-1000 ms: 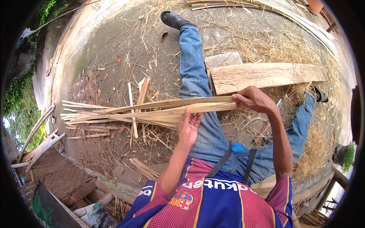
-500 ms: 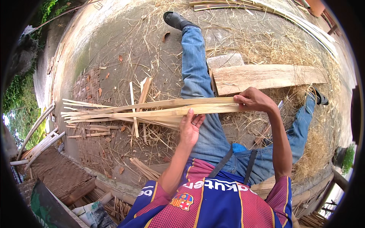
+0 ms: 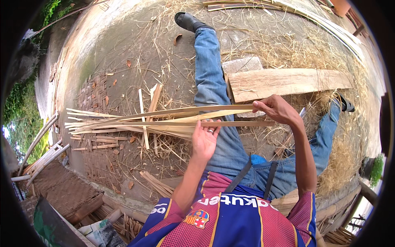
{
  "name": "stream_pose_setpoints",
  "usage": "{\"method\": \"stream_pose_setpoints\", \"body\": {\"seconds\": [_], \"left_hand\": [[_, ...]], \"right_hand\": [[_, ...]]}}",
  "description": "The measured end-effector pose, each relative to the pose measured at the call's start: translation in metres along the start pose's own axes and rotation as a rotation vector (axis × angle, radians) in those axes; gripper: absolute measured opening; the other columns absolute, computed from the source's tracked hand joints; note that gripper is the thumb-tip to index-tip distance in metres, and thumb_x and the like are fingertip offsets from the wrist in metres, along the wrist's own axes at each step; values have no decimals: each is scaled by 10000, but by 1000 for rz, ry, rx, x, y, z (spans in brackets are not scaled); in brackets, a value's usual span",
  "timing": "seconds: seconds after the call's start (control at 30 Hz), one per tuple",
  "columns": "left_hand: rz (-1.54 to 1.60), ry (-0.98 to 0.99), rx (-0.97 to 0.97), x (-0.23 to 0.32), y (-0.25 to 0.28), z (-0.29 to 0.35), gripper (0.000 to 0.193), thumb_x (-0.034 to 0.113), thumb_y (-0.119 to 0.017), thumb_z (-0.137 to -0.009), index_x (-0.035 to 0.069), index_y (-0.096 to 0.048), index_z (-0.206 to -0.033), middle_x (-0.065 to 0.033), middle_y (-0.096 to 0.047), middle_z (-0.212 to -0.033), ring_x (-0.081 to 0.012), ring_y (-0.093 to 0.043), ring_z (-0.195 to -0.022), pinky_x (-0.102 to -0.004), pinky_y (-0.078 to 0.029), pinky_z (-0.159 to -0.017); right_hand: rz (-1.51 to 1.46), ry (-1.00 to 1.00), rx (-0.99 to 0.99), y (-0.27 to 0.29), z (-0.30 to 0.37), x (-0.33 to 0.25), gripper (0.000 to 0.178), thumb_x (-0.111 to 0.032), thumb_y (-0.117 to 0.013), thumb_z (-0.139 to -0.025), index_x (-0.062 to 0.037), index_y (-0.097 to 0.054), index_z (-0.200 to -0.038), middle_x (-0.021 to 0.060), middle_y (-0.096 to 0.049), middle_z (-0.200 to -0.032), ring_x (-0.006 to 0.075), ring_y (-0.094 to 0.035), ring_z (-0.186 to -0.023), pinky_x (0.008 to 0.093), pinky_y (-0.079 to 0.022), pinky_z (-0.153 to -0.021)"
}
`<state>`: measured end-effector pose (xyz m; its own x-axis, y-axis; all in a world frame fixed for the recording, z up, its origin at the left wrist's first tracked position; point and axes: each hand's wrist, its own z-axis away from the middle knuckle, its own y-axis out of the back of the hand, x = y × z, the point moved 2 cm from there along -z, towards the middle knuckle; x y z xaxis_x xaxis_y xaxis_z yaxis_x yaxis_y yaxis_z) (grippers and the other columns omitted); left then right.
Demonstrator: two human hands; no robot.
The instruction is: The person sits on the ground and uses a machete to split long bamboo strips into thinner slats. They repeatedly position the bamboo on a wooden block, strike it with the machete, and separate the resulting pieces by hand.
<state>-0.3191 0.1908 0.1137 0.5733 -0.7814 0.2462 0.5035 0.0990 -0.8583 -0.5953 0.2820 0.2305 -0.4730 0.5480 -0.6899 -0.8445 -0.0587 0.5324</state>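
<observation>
Long bamboo strips (image 3: 164, 111) reach from a bundle on the ground at my left across to my lap. My right hand (image 3: 277, 110) is closed, pinching the right ends of the upper strips between thumb and fingers. Below them runs a separate brownish bamboo strip (image 3: 242, 123), its right end free beneath my right hand. My left hand (image 3: 205, 142), with a ring on one finger, grips that strip between thumb and fingertips, palm turned up. The far ends of the bundle (image 3: 82, 123) fan out on the left.
A thick wooden plank (image 3: 288, 82) rests by a concrete block (image 3: 242, 64) between my outstretched legs. A knife-like blade (image 3: 302, 113) shows beyond my right forearm. Shavings (image 3: 296, 49) litter the ground. More split strips (image 3: 156, 184) lie beside my left elbow.
The lower strip in my left hand has turned, showing a darker, narrower face, and now stands apart from the upper strips. The upper strips have tilted too. Both hands stay nearly in place.
</observation>
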Motion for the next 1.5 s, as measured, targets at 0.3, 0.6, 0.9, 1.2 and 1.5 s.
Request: {"method": "stream_pose_setpoints", "body": {"seconds": [0.3, 0.6, 0.9, 1.2, 1.5], "left_hand": [[-234, 32, -41, 2, -3, 5, 391, 170, -510, -1043, 47, -466, -1411, -113, -553, -1401, -282, -534, -1312, -445, -427, -1150], [-214, 86, -98, 2, -8, 6, 442, 118, -485, -1053, 52, -400, -1482, -132, -500, -1465, -284, -444, -1403, -391, -435, -1156], [-442, 45, -196, 1, -1, 5, 266, 154, -570, -1026, 30, -567, -1261, -103, -631, -1265, -262, -502, -1352, -395, -444, -1133], [-477, -75, 110, -12, 0, -2, 265, 265, -631, -1003, 36, -628, -1135, -84, -712, -992, -203, -720, -938, -383, -602, -903], [-383, -33, -20, -6, 3, 3, 348, 210, -442, -1078, -26, -519, -1323, -181, -642, -1227, -287, -665, -1103, -446, -512, -1045]], "right_hand": [[-56, 207, 94, -13, 10, 6, 411, -398, -696, -941, -1, -750, -1031, 103, -701, -839, 180, -636, -760, 342, -513, -684], [-425, 274, 152, -8, 20, -14, 323, -293, -710, -936, 2, -705, -1067, 100, -701, -975, 187, -646, -958, 342, -491, -879], [-218, 204, 101, -17, 19, -11, 321, -279, -724, -928, 4, -703, -1080, 108, -714, -982, 194, -664, -963, 364, -525, -849], [-232, 208, 141, -10, 23, -19, 314, -275, -714, -929, -2, -694, -1082, 121, -710, -1037, 217, -664, -998, 380, -508, -907], [166, 232, 201, -30, 27, 7, 325, -319, -728, -894, -72, -727, -1105, 132, -651, -975, 306, -642, -940, 430, -507, -852]]}}
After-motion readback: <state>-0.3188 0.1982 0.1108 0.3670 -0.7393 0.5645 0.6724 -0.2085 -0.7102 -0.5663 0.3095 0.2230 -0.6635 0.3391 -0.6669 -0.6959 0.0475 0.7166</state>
